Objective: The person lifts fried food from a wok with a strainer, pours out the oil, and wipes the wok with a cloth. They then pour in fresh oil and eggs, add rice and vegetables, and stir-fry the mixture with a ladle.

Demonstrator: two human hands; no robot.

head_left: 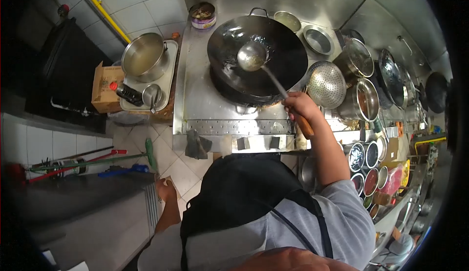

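My right hand (300,105) is wrapped round the wooden handle of a long ladle (252,57). The ladle's metal bowl is over the inside of a large black wok (288,41), which sits on the steel stove and has a shiny, wet-looking inner surface. Down at my left side, my left hand (166,191) is beside the edge of a grey metal counter (117,207), its fingers mostly hidden. A perforated strainer (326,84) lies just right of the wok, close to my right wrist.
Left of the stove, a tray (171,70) bears a pot of cloudy liquid (144,58), a red-capped bottle (128,94) and a small metal cup (152,95). An open can (203,17) stands behind. Pots (360,100) and several sauce containers (356,156) line the right side.
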